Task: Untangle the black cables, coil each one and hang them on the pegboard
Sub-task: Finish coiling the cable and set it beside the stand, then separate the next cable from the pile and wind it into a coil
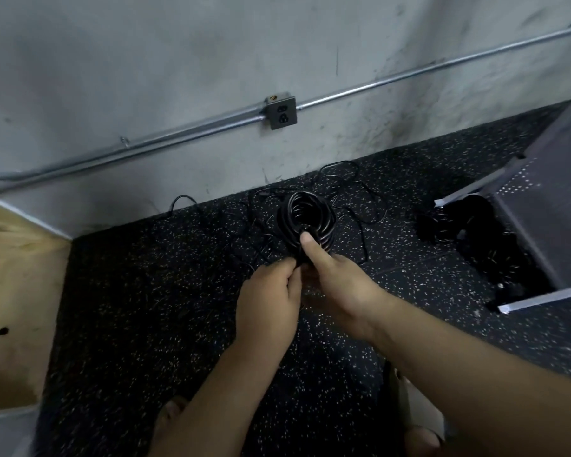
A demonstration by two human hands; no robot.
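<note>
A coiled black cable [323, 222] is held up above the speckled floor in the middle of the view. My right hand [340, 282] grips the coil's lower part, thumb laid up along it. My left hand [271, 295] pinches the cable just below the coil, fingers curled against the right hand. Loose black cables [350, 186] lie tangled on the floor behind the coil, near the wall. More black coils [475, 229] hang on the tilted grey pegboard [541, 199] at the right.
A grey concrete wall with a metal conduit [178, 135] and an outlet box [281, 113] runs across the back. A plywood panel [10, 291] stands at the left. My feet show at the bottom edge on the dark speckled floor [145, 308].
</note>
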